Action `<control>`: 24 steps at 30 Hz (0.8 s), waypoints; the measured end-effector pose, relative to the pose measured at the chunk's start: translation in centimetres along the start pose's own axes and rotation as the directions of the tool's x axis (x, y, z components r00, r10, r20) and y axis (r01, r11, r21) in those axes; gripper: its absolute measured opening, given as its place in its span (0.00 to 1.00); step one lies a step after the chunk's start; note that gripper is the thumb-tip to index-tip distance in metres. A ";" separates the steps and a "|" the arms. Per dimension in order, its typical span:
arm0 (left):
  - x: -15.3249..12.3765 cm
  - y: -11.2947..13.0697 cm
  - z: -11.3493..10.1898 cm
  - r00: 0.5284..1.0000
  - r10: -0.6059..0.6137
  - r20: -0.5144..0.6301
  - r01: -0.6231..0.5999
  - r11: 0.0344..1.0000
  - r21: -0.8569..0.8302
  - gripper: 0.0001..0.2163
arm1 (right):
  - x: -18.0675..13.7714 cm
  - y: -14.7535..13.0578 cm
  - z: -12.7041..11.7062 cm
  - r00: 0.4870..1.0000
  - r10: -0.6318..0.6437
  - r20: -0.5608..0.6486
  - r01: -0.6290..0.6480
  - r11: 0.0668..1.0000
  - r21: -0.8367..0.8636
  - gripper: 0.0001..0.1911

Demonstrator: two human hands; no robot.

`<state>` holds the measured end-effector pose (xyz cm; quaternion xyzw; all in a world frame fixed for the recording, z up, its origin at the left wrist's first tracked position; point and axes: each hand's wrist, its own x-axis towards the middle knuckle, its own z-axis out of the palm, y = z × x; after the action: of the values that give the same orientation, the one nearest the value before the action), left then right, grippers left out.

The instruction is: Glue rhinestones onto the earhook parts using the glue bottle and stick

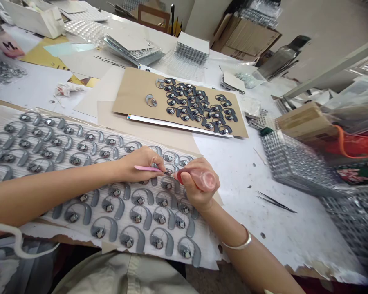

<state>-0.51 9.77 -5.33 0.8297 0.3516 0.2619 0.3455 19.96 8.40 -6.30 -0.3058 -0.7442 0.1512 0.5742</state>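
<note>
My left hand (142, 163) is closed around slim pink tweezers (145, 168), their tips down among the grey parts. In my right hand (199, 196) is a small squeeze bottle (204, 179) with pinkish contents, tilted so its nozzle end points left towards the tweezer tips. Both hands meet over one ear-hook earphone part (168, 172), partly covered by my fingers. Many more grey ear-hook parts (129, 241), each with a round dark component and fine wires, lie in rows on a pale ribbed sheet (107, 246) beneath my forearms.
Behind, a brown cardboard sheet (135, 87) carries darker ear-hook parts (190, 102). Black tweezers (276, 202) lie on the white table at right. Stacked clear trays (294, 159) stand along the right side. A pink bottle marked M (7, 43) is at far left.
</note>
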 end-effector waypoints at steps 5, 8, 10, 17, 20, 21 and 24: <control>0.0 0.0 0.0 1.000 0.003 0.002 -0.003 1.000 -0.001 0.03 | -0.1 0.1 -0.1 0.999 0.047 -0.018 -0.046 0.998 0.036 0.03; 0.0 -0.1 0.0 1.000 0.014 -0.001 -0.014 1.000 0.000 0.03 | -0.2 0.2 0.0 0.998 0.058 -0.010 -0.058 0.998 0.034 0.04; 0.0 -0.1 0.0 1.000 0.025 -0.009 -0.025 1.000 -0.003 0.03 | -0.3 0.2 0.1 0.998 0.064 -0.002 -0.064 0.997 0.031 0.04; 0.1 -0.1 0.0 1.000 0.027 -0.011 -0.027 1.000 -0.001 0.03 | -0.3 0.3 0.0 0.994 0.105 0.010 -0.105 0.994 -0.013 0.04; 0.0 -0.1 0.0 1.000 0.021 -0.012 -0.021 1.000 -0.006 0.02 | -0.3 0.3 0.0 0.996 0.091 0.018 -0.091 0.996 -0.021 0.04; 0.0 -0.1 0.0 1.000 0.019 -0.013 -0.019 1.000 -0.009 0.02 | -0.3 0.3 0.0 0.996 0.086 0.021 -0.085 0.996 -0.020 0.04; 0.0 -0.1 0.0 1.000 0.016 -0.008 -0.016 1.000 -0.015 0.02 | -0.2 0.4 0.1 0.997 0.070 0.018 -0.070 0.997 -0.016 0.04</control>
<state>-0.59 9.80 -5.45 0.8288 0.3441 0.2705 0.3484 20.01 8.53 -6.71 -0.3348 -0.7395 0.1680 0.5593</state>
